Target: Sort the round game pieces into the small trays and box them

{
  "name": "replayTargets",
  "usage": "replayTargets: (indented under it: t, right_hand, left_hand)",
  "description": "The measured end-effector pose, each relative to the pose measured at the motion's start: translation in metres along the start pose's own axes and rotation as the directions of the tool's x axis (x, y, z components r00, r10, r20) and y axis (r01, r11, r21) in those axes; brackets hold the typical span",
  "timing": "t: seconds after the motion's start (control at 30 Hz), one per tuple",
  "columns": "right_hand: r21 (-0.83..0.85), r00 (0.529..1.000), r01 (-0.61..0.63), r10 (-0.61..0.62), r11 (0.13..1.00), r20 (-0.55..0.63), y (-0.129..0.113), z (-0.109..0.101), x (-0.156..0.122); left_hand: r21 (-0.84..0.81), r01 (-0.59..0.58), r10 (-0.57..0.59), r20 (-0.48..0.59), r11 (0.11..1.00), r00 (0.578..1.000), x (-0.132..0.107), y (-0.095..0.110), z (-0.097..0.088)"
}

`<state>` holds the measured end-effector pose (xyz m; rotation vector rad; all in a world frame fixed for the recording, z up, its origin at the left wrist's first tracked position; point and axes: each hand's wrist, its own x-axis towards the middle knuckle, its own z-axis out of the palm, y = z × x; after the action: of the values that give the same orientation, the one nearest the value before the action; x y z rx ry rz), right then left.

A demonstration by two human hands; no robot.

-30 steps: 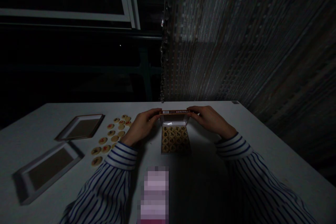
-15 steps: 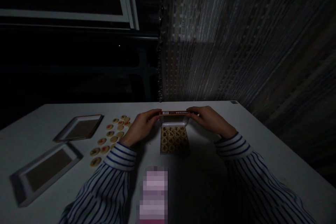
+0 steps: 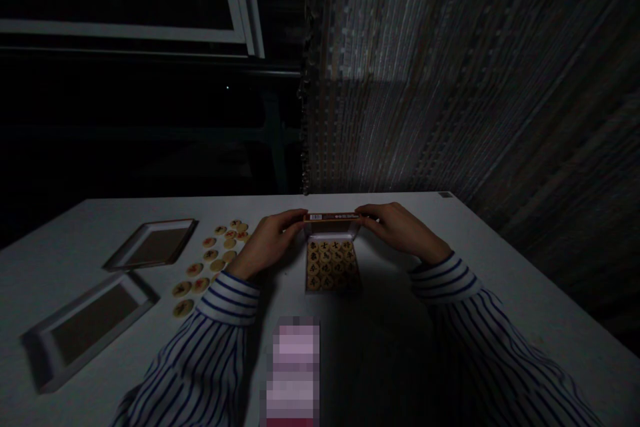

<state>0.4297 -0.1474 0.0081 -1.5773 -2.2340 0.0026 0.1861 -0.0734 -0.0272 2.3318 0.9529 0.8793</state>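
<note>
Brown-edged lid (image 3: 333,217) tilted at far side of disc-filled box (image 3: 333,293); left hand (image 3: 265,243), right hand (image 3: 400,230): fingers pinch lid's opposite ends. Loose discs (image 3: 201,285) on white surface (image 3: 500,267), left.

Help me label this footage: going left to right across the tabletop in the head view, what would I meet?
Nearer shallow tray → loose round pieces → left hand → open box of pieces → right hand.

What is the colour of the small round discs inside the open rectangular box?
The round discs are tan with dark characters, best seen in the head view.
</note>
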Motion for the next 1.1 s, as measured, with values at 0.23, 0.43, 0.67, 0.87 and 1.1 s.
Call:
replayTargets:
  t: [0.23, 0.43, 0.67, 0.87, 1.1]
  right_hand:
    - [0.002, 1.0, -0.007, 0.007, 1.0, 0.018, -0.002, -0.002, -0.001]
    - [-0.008, 1.0, -0.019, 0.019, 1.0, 0.014, -0.003, -0.003, -0.004]
    - [-0.005, 0.999, -0.034, 0.034, 0.999, 0.017, -0.007, -0.001, -0.011]
    - [-0.012, 0.999, -0.044, 0.044, 0.999, 0.021, -0.014, -0.001, -0.019]
    - [-0.007, 0.999, -0.046, 0.046, 0.999, 0.027, -0.021, 0.0, -0.032]
  left_hand:
    - [0.014, -0.011, 0.011, -0.002, 1.0, 1.0, 0.0, 0.006, -0.002]
    - [0.033, -0.021, 0.022, -0.014, 0.999, 1.0, -0.003, 0.005, -0.002]
    - [0.039, -0.015, 0.014, 0.007, 0.999, 1.0, -0.01, 0.009, -0.003]
    - [0.07, -0.03, 0.029, 0.016, 0.997, 0.999, -0.017, 0.014, -0.003]
    - [0.13, -0.085, 0.079, 0.048, 0.988, 0.996, -0.029, 0.016, -0.002]
